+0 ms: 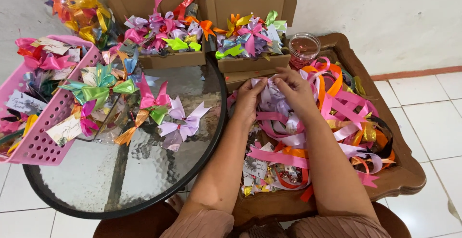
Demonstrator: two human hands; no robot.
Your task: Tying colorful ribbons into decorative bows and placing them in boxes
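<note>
Both hands pinch one lilac ribbon (pixel 272 95) atop the ribbon pile (pixel 337 117) on my wooden worktop (pixel 409 175); left grip (pixel 250 98) & right grip (pixel 294 88) pressed together. Best keep folds even, w/ steady tension.

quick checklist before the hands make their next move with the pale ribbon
1. Left hand on the pale ribbon: ok.
2. Right hand on the same ribbon: ok.
3. Grip fully closed on the ribbon: cannot tell, fingers hide it.
4. Ribbon free of the loose ribbon pile: not ok, it lies tangled among other strips.
5. Bare space on the glass table: ok.
6. Cardboard boxes open: ok.
</note>
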